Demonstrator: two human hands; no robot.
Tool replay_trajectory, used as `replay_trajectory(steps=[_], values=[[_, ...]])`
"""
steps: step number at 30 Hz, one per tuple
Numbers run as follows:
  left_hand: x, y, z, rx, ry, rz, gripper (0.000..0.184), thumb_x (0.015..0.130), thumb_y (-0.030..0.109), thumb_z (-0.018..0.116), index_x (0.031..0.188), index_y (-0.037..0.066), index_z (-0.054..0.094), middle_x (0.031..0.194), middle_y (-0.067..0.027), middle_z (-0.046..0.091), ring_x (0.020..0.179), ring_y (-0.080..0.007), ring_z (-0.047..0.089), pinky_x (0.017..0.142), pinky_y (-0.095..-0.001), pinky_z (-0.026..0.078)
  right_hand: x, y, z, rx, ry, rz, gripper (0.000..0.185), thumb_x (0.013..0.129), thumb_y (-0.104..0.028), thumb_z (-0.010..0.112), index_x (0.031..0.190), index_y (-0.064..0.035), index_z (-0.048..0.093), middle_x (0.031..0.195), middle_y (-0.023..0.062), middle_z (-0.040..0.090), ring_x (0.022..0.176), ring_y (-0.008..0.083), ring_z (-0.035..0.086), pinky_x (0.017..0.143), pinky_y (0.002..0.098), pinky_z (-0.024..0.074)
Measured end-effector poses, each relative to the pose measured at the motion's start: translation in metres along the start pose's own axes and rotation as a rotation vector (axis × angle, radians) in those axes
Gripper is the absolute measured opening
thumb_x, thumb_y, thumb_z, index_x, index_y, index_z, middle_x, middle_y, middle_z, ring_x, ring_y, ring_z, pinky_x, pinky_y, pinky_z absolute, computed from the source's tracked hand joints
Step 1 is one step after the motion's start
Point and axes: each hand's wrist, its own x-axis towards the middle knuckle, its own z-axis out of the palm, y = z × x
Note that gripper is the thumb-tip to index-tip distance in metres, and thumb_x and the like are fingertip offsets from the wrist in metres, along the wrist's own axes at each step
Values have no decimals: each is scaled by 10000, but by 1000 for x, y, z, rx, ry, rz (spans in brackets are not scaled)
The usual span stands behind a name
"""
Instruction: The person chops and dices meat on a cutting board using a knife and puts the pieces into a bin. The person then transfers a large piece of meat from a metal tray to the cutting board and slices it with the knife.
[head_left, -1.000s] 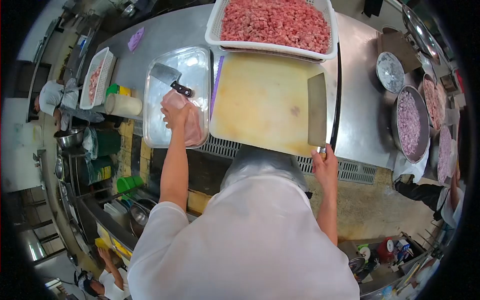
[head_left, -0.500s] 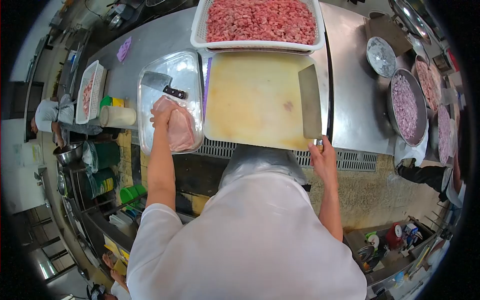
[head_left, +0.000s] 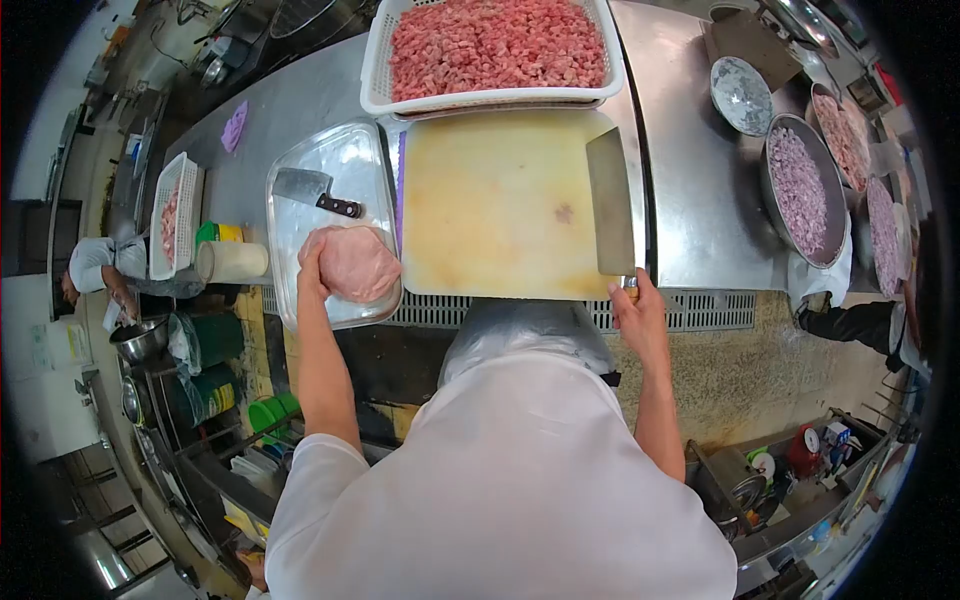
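Note:
A thick slab of pale pink raw meat (head_left: 357, 264) is gripped at its left side by my left hand (head_left: 313, 264), over the near part of a metal tray (head_left: 287, 227). Behind it in the tray lies a cleaver with a black handle (head_left: 338, 205). My right hand (head_left: 642, 310) is closed around the handle of a broad-bladed cleaver (head_left: 610, 205). That blade rests along the right side of a yellowed white cutting board (head_left: 490, 200), pointing away from me. Whether the meat touches the tray is hard to tell.
Beyond the board stands a white basket (head_left: 490, 98) of diced red meat. On the right are a bowl of chopped onion (head_left: 798, 190) and a floury metal bowl (head_left: 741, 96). A white container (head_left: 232, 262) and a smaller basket (head_left: 160, 240) stand left. Another person (head_left: 92, 265) works at far left.
My left hand has raised and turned the slab of meat, shifting it toward the board. My right hand keeps hold of the cleaver. The view has shifted slightly.

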Motion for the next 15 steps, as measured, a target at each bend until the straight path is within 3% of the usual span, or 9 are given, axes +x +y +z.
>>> replay_trajectory(steps=[8, 11, 15], values=[[-23, -27, -3, -284, -88, 105, 816, 840, 499, 795, 1504, 98, 542, 1469, -128, 609, 1328, -341, 600, 1084, -490, 534, -3, -9, 0, -13, 4, 17, 220, 1024, -167, 666, 1129, 13, 594, 645, 2, 537, 532, 85, 490, 485, 289, 406], [-22, -33, -2, -396, -19, 98, 630, 911, 466, 697, 1430, 117, 627, 1447, -108, 644, 1350, -326, 598, 1132, -527, 500, -3, -11, 2, -9, 1, 13, 220, 1026, -163, 663, 1135, 15, 594, 652, -4, 545, 539, 80, 480, 485, 290, 403], [-57, -37, 10, -486, -45, 216, 669, 908, 451, 694, 1456, 84, 584, 1458, -129, 629, 1352, -349, 592, 1134, -545, 495, -2, -10, 2, -16, -18, -15, 214, 1027, -158, 663, 1134, 14, 595, 660, -8, 553, 553, 77, 478, 498, 293, 406]])
